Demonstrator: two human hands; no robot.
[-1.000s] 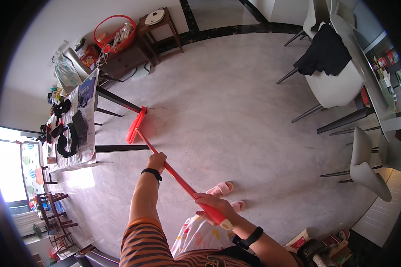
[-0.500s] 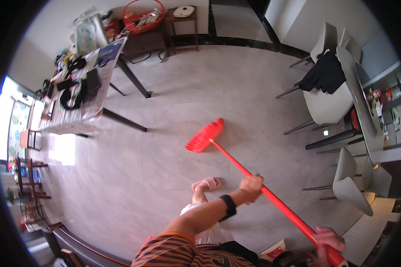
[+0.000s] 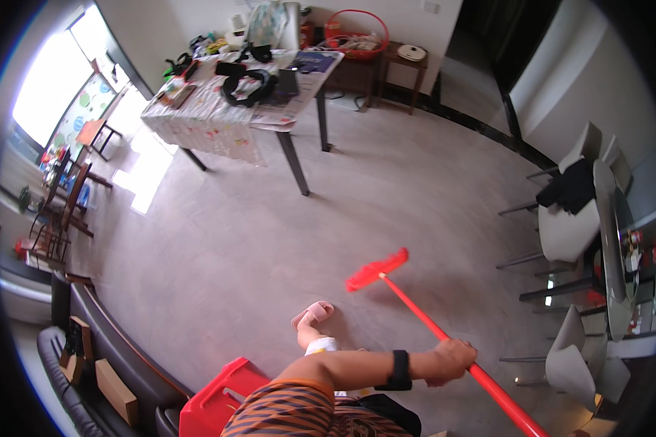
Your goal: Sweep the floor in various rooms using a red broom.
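Note:
A red broom [image 3: 488, 390] slants across the view from the lower right, its long red handle rising toward a red head [image 3: 377, 269] over the grey tiled floor [image 3: 248, 247]. A faint shadow lies below the head; whether the bristles touch the tiles I cannot tell. My left hand [image 3: 452, 360], with a black band at the wrist, is wrapped round the middle of the handle. The handle's lower end runs out of the picture, and my right hand is out of sight. My foot in a pink slipper [image 3: 313, 313] stands left of the broom.
A cloth-covered table [image 3: 204, 120] bearing black gear stands at far left. Grey-white chairs [image 3: 572, 226] ring a glass-topped table on the right. A red plastic container [image 3: 219, 397] is close by my left side, beside a dark sofa [image 3: 135, 349]. A red basket [image 3: 361, 47] sits at the back.
The view has swung left, bringing the sofa and red container in. The broom head now shows lower and further right, nearer my foot. My right hand has left the picture.

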